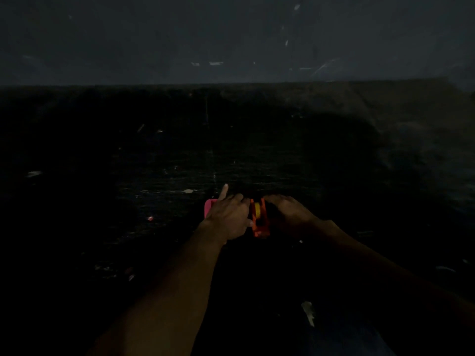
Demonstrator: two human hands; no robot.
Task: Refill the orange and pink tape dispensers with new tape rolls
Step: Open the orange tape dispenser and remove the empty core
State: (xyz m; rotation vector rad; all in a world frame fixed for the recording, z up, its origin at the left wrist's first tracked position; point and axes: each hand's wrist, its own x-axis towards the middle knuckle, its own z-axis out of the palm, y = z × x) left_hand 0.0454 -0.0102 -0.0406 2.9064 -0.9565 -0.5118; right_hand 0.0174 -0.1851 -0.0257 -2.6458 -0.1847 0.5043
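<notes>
The scene is very dark. An orange tape dispenser (261,222) stands on the dark surface between my two hands, with a yellowish roll (257,209) showing inside it. My left hand (228,217) grips its left side, thumb against the frame and index finger pointing up. My right hand (289,214) holds its right side; those fingers are lost in shadow. A pink dispenser (209,208) sits just left, mostly hidden behind my left hand.
The dark tabletop (180,163) carries pale scuffs and small scraps, including a reddish bit (150,218) at left and a white scrap (309,313) near the front. A grey wall (231,39) rises behind the table's far edge.
</notes>
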